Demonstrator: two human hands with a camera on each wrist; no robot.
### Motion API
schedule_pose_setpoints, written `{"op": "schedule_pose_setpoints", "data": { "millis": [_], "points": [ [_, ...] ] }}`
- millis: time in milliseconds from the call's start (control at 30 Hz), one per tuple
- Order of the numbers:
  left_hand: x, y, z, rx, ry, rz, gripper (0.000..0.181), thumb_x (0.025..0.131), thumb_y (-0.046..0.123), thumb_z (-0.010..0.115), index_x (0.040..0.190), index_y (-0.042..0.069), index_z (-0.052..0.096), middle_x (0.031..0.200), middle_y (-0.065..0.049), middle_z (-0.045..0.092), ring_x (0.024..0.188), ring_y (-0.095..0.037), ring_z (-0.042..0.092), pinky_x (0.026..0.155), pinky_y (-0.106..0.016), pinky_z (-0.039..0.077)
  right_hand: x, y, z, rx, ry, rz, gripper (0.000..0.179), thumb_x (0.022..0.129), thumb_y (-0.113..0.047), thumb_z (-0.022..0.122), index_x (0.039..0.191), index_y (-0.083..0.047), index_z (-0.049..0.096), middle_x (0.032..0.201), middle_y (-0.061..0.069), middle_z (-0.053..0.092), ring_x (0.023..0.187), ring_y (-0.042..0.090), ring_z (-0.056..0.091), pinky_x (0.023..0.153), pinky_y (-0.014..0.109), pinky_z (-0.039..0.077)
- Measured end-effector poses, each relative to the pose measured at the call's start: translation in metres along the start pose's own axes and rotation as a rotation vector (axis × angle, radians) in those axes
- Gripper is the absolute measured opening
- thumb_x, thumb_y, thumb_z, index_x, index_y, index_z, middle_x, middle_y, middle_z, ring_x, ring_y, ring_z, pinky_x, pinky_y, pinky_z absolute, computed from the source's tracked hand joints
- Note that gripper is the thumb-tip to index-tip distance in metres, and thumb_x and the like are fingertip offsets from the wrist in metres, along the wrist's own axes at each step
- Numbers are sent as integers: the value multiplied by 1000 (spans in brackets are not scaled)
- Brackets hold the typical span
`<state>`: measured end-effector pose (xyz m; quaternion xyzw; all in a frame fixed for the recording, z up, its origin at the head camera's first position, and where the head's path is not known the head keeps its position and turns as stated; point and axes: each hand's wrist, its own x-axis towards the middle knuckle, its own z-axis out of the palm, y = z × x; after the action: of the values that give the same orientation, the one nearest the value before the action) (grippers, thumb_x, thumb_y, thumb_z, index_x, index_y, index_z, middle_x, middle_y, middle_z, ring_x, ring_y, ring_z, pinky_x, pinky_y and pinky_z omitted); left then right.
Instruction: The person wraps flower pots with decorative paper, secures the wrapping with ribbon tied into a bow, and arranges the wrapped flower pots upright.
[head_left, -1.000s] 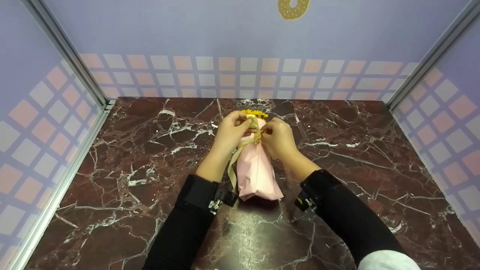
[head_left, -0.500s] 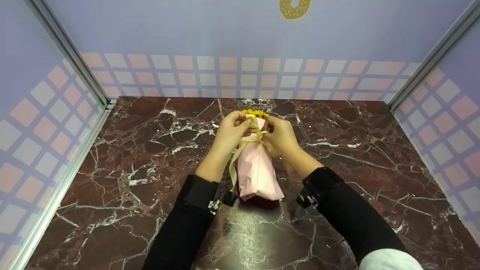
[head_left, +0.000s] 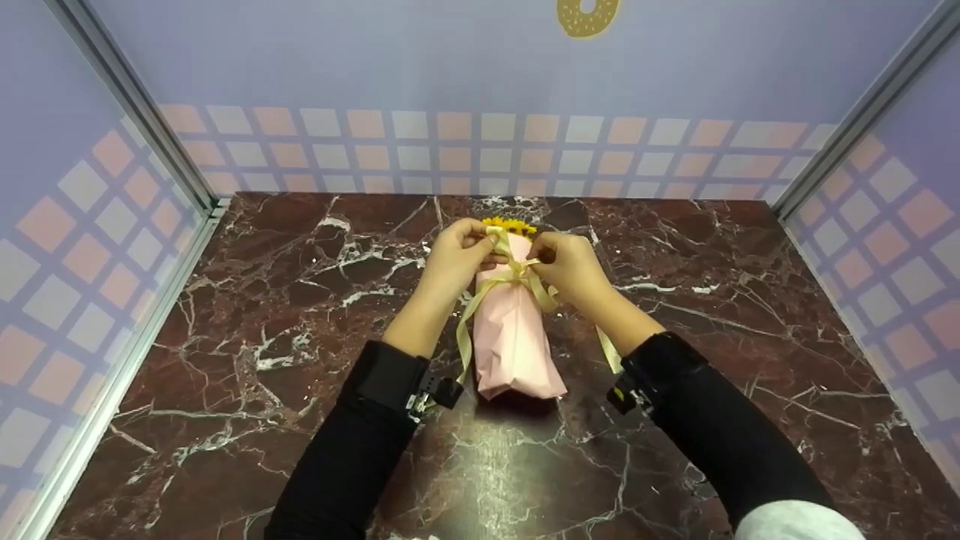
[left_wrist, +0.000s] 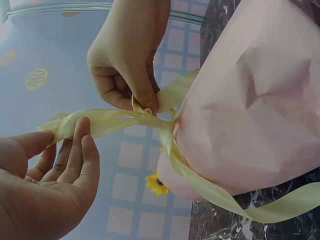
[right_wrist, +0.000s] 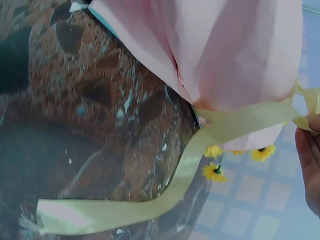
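A bouquet in pink wrapping paper [head_left: 514, 341] lies on the table, with yellow flowers [head_left: 511, 223] at its far end. Pale yellow ribbon [head_left: 466, 330] circles its narrow part and is knotted there. My left hand [head_left: 456, 256] pinches a ribbon loop between thumb and fingers, left of the knot; the left wrist view shows this loop [left_wrist: 100, 122] drawn out from the paper. My right hand [head_left: 571, 264] pinches ribbon close to the knot. In the right wrist view a long ribbon tail [right_wrist: 172, 192] hangs down over the table, while that hand [right_wrist: 311, 165] is mostly cut off.
The dark red marbled table [head_left: 315, 450] carries the bouquet. Purple panels with a checked band [head_left: 322, 127] enclose it at the back and on both sides.
My right hand has shifted slightly right, drawing ribbon outward, and a loop and a tail now show on the right side. My left hand keeps its pinch, moving slightly left.
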<state>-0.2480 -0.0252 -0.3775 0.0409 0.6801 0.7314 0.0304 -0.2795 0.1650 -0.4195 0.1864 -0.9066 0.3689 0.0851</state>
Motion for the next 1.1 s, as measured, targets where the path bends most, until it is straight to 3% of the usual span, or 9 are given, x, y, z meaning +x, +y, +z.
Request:
{"op": "schedule_pose_setpoints", "data": {
  "millis": [133, 233, 500, 667, 933, 1100],
  "points": [
    [2, 0, -6, 27, 13, -7, 12, 96, -1, 57, 107, -7, 58, 93, -20, 68, 70, -16, 67, 75, -32, 57, -1, -1, -7, 45, -54, -38, 13, 82, 3, 72, 95, 4, 70, 92, 14, 66, 84, 26, 65, 76, 35, 55],
    [4, -1, -12, 25, 43, -12, 13, 96, 0, 58, 107, -7, 60, 92, -20, 69, 67, -14, 67, 75, -34, 57, -3, -1, -12, 72, -44, -58, 16, 84, 1, 68, 98, 6, 72, 94, 13, 67, 83, 24, 67, 76, 33, 56],
    [10, -5, -23, -112, 41, -55, 17, 94, -7, 56, 111, -9, 59, 101, -24, 68, 77, -19, 69, 85, -39, 55, -7, -1, -26, -82, 32, -112, 16, 85, 6, 69, 98, 2, 76, 92, 11, 65, 83, 23, 63, 73, 31, 54],
    [12, -4, -27, -71, 34, -53, 27, 88, -10, 62, 115, -11, 63, 100, -22, 68, 74, -17, 68, 85, -40, 55, -10, -1, -33, -146, 37, -123, 16, 86, 7, 67, 99, 3, 75, 89, 11, 61, 80, 23, 60, 68, 32, 52],
    [14, -2, -34, -31, 37, -45, 26, 87, -13, 63, 113, -15, 64, 104, -26, 67, 74, -18, 69, 82, -34, 56, -13, -1, -46, -113, -8, -63, 16, 88, 7, 65, 101, 4, 74, 91, 14, 60, 80, 24, 61, 70, 31, 54],
    [14, 1, -39, 101, 77, -41, 18, 88, -8, 66, 106, -10, 69, 100, -21, 70, 80, -25, 70, 77, -27, 57, -17, 2, -51, -101, -30, -38, 17, 90, 9, 61, 98, 4, 75, 94, 15, 60, 82, 25, 60, 69, 33, 52]
  ]
}}
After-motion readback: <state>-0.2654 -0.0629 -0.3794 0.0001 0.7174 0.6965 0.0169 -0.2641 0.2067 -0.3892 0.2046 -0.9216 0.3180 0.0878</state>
